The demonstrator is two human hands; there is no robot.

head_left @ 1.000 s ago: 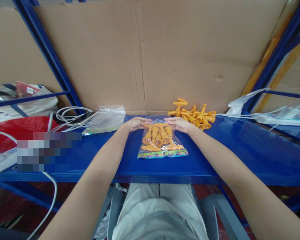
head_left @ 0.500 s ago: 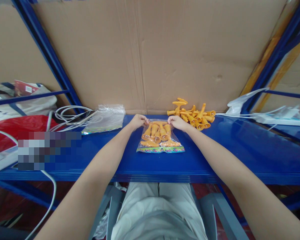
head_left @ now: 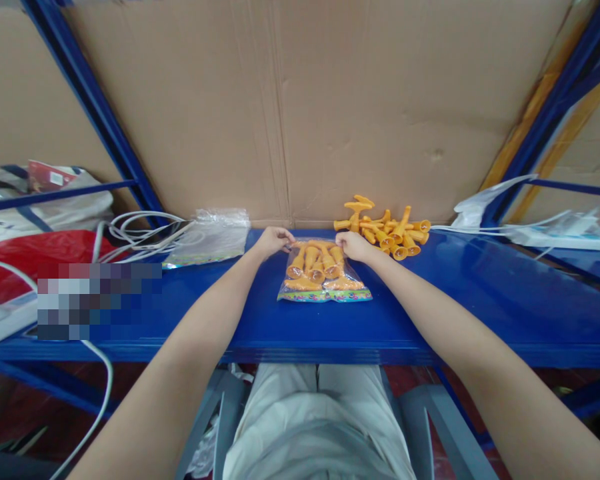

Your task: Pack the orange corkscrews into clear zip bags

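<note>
A blue metal tabletop (head_left: 480,300) with a ridged front edge runs across the view, backed at twelve o'clock by a tall, creased cardboard panel (head_left: 380,120). In the middle, in front of the person, lies a clear plastic bag (head_left: 341,272) of orange T-shaped plastic pieces with flared, cup-like ends, its colourful printed strip towards six o'clock. The left hand (head_left: 276,242) pinches the bag's far corner at ten o'clock, and the right hand (head_left: 353,245) pinches the one at one o'clock. Taking the bag as the dial's centre, a loose heap of matching orange pieces (head_left: 399,235) sits at two o'clock, just beyond the right hand. Flat clear bags (head_left: 210,239) lie between nine and ten o'clock, with looped white cables (head_left: 145,220) past them. Farther out towards nine are a red bag (head_left: 45,257) and a pale tote (head_left: 80,208); a patch there is blurred. Blue rack posts (head_left: 90,100) slant up at ten and two o'clock. A white power strip (head_left: 575,233) is near three. At six, a grey chair (head_left: 450,420) stands over a dark red floor (head_left: 145,390).
</note>
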